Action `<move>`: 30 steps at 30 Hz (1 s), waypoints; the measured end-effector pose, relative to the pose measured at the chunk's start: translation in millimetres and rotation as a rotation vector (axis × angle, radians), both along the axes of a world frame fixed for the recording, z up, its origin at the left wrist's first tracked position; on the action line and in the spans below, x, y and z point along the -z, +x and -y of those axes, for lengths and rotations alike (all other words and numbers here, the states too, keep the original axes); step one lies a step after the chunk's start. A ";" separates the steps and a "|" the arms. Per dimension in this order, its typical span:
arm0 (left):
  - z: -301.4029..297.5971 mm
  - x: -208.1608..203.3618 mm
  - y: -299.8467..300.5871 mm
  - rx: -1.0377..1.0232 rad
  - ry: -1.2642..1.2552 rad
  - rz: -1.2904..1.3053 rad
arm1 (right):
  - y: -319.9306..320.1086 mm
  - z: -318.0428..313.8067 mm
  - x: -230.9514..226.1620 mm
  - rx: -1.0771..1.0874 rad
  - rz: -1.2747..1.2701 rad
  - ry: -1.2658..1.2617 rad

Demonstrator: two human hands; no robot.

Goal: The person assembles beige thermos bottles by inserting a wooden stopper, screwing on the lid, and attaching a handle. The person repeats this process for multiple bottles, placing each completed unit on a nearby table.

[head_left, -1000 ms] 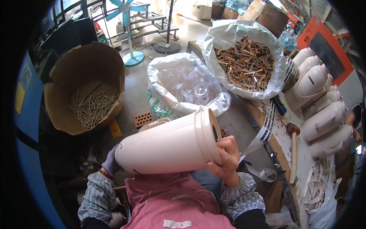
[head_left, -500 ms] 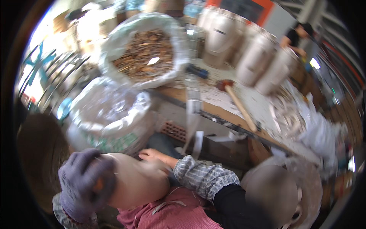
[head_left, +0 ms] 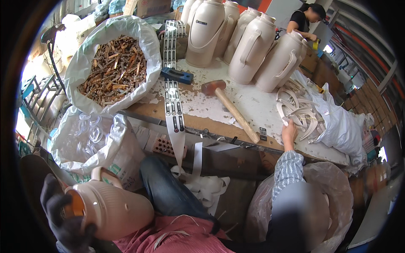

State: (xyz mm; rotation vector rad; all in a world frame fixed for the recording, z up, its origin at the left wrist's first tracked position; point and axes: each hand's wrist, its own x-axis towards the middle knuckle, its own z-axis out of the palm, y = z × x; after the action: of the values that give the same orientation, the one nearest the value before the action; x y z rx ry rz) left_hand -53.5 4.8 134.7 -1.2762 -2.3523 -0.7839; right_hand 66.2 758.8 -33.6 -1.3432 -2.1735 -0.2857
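Observation:
A beige thermos flask body [head_left: 120, 206] lies tilted across my lap, its round mouth facing left and its side handle up. My left hand [head_left: 69, 215], in a dark grey glove, grips the flask at the mouth, some fingers over the opening. Bare and stretched out to the right, my right hand [head_left: 289, 134] is at the near edge of a heap of curved cream plastic handles [head_left: 297, 109] on the bench. Its fingertips are closed on the end of one handle.
Several beige flasks [head_left: 206, 36] stand on the bench [head_left: 194, 99]. A mallet [head_left: 236, 111], a blue tool [head_left: 177, 76] and a label strip [head_left: 174, 107] lie nearer. Sacks of small brown pieces [head_left: 116, 71] and clear rings [head_left: 90, 137] stand left. Another person [head_left: 301, 23] works behind.
My right hand has left the flask and reached right to the handles. The flask has turned, so its mouth and handle now show. The whole view has shifted.

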 end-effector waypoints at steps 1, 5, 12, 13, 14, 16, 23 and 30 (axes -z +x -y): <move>-14.2 -7.7 3.0 0.059 -0.078 -0.050 | -2.9 5.2 -1.2 0.040 0.041 -0.058; -37.2 -11.5 27.0 0.208 -0.355 -0.135 | -23.3 18.2 3.1 -0.388 -0.289 -0.147; -52.6 18.7 38.7 0.067 -0.210 -0.136 | -88.4 179.4 -64.4 -1.126 -1.138 -0.619; -51.1 24.3 45.8 0.043 -0.195 -0.146 | -104.5 248.7 -72.5 -1.290 -1.245 -0.902; -49.3 31.0 48.5 0.044 -0.153 -0.176 | -107.4 313.3 -81.4 -1.358 -1.184 -1.101; -51.2 37.9 52.9 0.086 -0.041 -0.194 | -117.3 389.7 -60.1 -1.480 -1.052 -1.652; -20.5 63.2 54.1 0.211 0.179 -0.191 | -129.6 490.0 -41.0 -1.199 -0.944 -2.471; -7.4 57.6 50.1 0.385 0.220 -0.123 | -101.6 558.3 -31.4 -1.322 -0.747 -2.211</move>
State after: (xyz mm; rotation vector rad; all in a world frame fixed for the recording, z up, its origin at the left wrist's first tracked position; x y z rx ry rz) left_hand -3.4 12.2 77.1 -1.6467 -1.8875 -1.0134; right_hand -35.4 200.5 -2.2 0.0669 -1.4265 2.9483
